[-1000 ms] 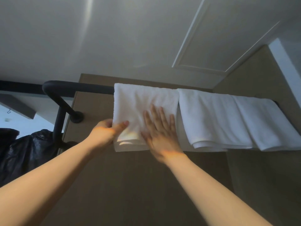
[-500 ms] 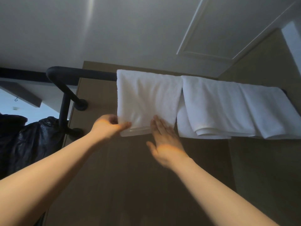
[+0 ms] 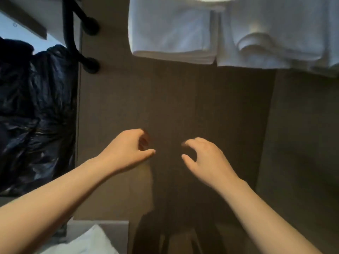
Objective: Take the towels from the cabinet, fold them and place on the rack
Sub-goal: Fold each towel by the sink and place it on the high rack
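Observation:
Folded white towels hang along the top of the head view: the left towel and a second towel beside it on the right. The black rack shows only its brackets at the upper left. My left hand and my right hand float well below the towels in front of the brown wall panel, both empty with fingers loosely curled and apart. Another white towel lies at the bottom left.
A black plastic bag fills the left side. The brown wall panel runs down the middle, with a side wall at the right. A dark gap opens at the bottom centre.
Both hands let go of the left towel and dropped well below it. The view tilted down, so the towels now sit at the top edge.

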The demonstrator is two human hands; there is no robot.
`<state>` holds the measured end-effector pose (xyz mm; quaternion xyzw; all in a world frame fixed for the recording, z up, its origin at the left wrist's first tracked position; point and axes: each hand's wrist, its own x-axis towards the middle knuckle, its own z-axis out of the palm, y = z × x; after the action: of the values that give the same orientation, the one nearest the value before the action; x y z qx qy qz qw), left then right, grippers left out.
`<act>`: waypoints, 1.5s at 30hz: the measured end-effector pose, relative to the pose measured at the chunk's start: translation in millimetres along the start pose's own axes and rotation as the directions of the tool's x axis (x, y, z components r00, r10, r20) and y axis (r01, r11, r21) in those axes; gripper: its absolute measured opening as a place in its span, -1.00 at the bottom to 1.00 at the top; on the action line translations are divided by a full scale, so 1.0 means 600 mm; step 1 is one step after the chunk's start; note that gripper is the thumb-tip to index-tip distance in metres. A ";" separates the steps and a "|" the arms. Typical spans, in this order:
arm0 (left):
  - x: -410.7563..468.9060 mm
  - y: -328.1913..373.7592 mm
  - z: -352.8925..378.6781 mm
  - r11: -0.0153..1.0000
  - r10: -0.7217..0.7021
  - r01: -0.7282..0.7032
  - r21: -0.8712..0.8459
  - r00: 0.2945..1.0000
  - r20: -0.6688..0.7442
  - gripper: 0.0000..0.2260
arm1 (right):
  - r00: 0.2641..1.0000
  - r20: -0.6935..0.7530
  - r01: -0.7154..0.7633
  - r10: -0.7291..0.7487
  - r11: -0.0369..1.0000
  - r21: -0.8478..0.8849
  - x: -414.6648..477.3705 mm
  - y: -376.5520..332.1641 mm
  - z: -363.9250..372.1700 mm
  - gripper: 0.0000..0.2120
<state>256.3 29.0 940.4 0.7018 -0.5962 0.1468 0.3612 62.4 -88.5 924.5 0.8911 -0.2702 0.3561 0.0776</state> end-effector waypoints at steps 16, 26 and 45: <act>-0.434 -0.076 0.314 0.890 -0.448 0.431 0.148 0.769 0.456 -0.73 | 0.736 0.675 -0.261 0.047 0.940 0.219 -0.385 -0.011 0.306 -0.65; -0.586 -0.156 0.255 0.686 -0.677 0.727 0.013 0.632 0.378 -0.82 | 0.651 0.759 -0.339 0.004 0.896 0.286 -0.413 -0.148 0.371 -0.65; -0.713 -0.459 0.037 0.655 -0.691 0.755 -0.001 0.600 0.403 -0.84 | 0.609 0.791 -0.449 0.067 0.850 0.273 -0.382 -0.454 0.502 -0.74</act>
<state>405.5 333.9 561.1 0.8634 -0.3259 -0.1985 0.3299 249.5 139.1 563.1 0.8985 -0.3177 0.0110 -0.3027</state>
